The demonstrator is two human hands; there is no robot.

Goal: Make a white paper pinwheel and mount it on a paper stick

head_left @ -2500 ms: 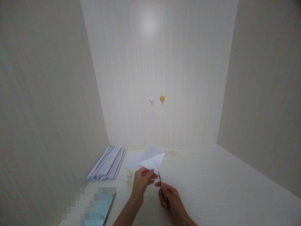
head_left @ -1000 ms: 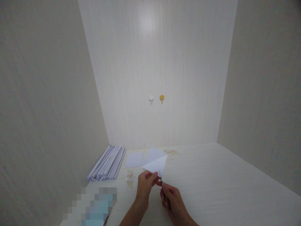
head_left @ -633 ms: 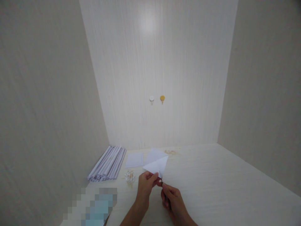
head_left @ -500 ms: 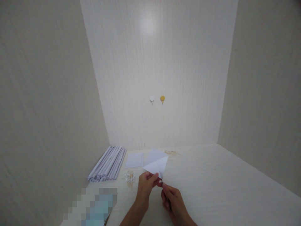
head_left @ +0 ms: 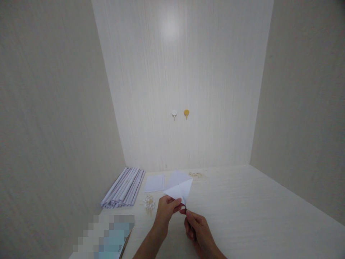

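With left hand (head_left: 165, 210) pinches paper (head_left: 180, 189) between thumb and fingers; with right hand (head_left: 197, 225) grips scissors (head_left: 185, 207), mostly hidden in the palm. Behind everything, a pale wall (head_left: 172, 75); below, a pale tabletop (head_left: 256, 208). Far left on it, a bundle of rolls (head_left: 122, 189), slanting toward the wall; nearer, at bottom left, a flat blue-green thing (head_left: 111, 239), too blurred to name.

Apparently above the tabletop and just ahead of both hands, the paper: left hand nearer, on its near edge; long fold rising from left to right, pointed corner aimed back toward the right hand. Scissors directed at that corner, long axis running from the right palm away and slightly left. Cannot tell a bite from mere overlap at the tips.

Left hand angled forward and rightward, thumb on top, fingers curled beneath. Right hand angled forward and leftward, thumb and forefinger foremost, other fingers wrapped round.

Beyond the left hand, sheets (head_left: 154, 183) flat behind swabs (head_left: 148, 202); on the wall, a white hook (head_left: 174, 113) beside a yellow hook (head_left: 186, 112).
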